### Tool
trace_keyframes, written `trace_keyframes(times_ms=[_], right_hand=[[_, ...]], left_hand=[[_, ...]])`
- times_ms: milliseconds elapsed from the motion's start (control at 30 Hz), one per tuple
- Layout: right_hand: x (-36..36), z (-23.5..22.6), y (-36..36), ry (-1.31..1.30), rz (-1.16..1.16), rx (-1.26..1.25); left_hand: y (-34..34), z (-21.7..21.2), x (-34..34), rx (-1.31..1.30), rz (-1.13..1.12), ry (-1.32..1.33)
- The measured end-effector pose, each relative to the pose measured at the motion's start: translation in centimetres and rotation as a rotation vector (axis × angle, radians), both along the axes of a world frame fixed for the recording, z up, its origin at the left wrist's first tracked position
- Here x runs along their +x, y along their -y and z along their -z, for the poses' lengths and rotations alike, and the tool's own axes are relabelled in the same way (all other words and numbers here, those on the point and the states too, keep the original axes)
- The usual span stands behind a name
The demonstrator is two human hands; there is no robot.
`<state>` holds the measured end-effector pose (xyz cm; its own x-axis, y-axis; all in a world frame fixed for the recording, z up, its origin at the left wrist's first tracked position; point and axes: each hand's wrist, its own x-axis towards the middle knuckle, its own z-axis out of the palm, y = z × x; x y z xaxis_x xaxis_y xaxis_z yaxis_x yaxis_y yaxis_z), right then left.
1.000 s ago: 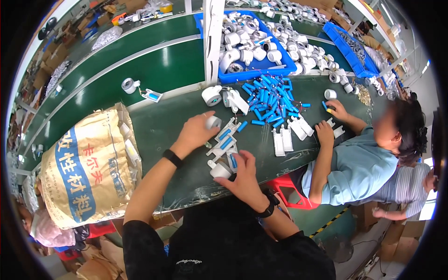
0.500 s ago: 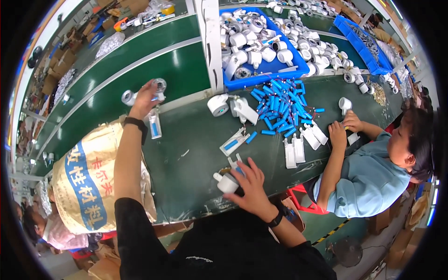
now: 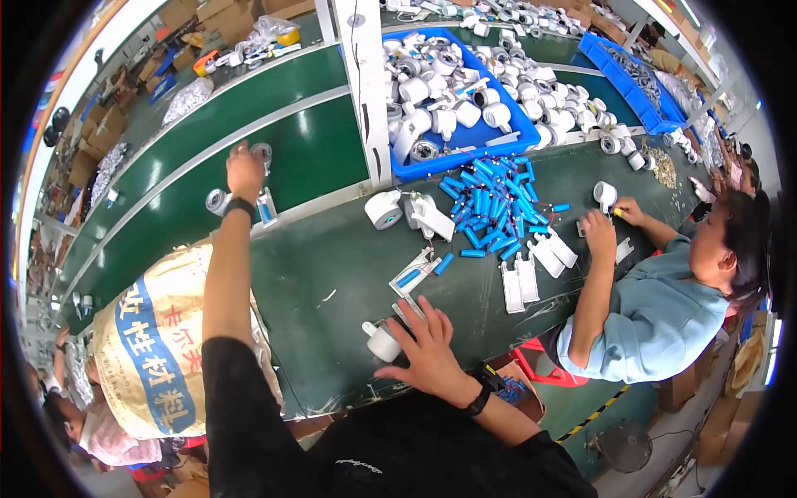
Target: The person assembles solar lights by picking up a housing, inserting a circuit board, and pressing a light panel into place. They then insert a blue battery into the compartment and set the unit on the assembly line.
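Note:
My left hand (image 3: 245,173) is stretched out over the green conveyor belt, its fingers bent around a white device with a round, clear-fronted head (image 3: 262,154); the palm hides the rest of it. Beside that hand, another white round-headed device (image 3: 217,201) lies on the belt, and a white handle with a blue battery (image 3: 266,207) rests by the belt's edge. Near the front of the dark green table, my right hand (image 3: 430,353) is open with fingers spread. It partly covers a white round housing (image 3: 382,342) with an open handle; whether they touch is unclear.
A paper sack (image 3: 158,332) stands left of the table. Blue batteries (image 3: 490,203) lie heaped mid-table, near white handle shells (image 3: 519,282) and white housings (image 3: 383,209). Behind is a blue crate (image 3: 465,153) of white housings. A co-worker (image 3: 647,290) handles parts at right.
My left hand and its device have moved left and slightly farther over the belt. My right hand has shifted a little left and nearer me, its fingers still spread beside the housing.

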<state>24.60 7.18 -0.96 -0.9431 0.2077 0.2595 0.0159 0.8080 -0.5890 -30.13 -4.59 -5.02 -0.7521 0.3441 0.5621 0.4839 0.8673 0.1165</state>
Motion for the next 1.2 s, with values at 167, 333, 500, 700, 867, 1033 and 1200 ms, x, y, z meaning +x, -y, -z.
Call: trace_keyframes(times_ms=[167,333,500,700,867,1033,1200], right_hand=[[-0.9,-0.6,-4.4,-0.109,0.162,-0.121],[-3.0,-2.6,-8.3,-0.128,0.176,-0.144],[-2.8,-0.9,-7.5,-0.067,0.022,-0.181],[-1.9,3.1,0.3,-0.075,-0.065,0.021],[-4.4,3.6,3.2,-0.095,-0.063,-0.049],[-4.5,2.0,2.9,-0.066,-0.074,-0.148],[-4.8,-0.1,-0.4,-0.218,-0.001,-0.148]], left_hand=[[-2.7,-5.6,19.8,0.063,0.370,0.601],[0.4,-9.2,40.7,0.012,0.588,0.777],[3.0,-4.6,42.7,-0.010,0.618,0.865],[7.8,-5.3,34.5,-0.055,0.847,0.645],[10.6,-5.5,30.7,-0.123,0.668,0.365],[9.4,-4.8,36.2,0.264,0.297,0.246],[7.2,-1.9,35.8,0.421,-0.036,0.606]])
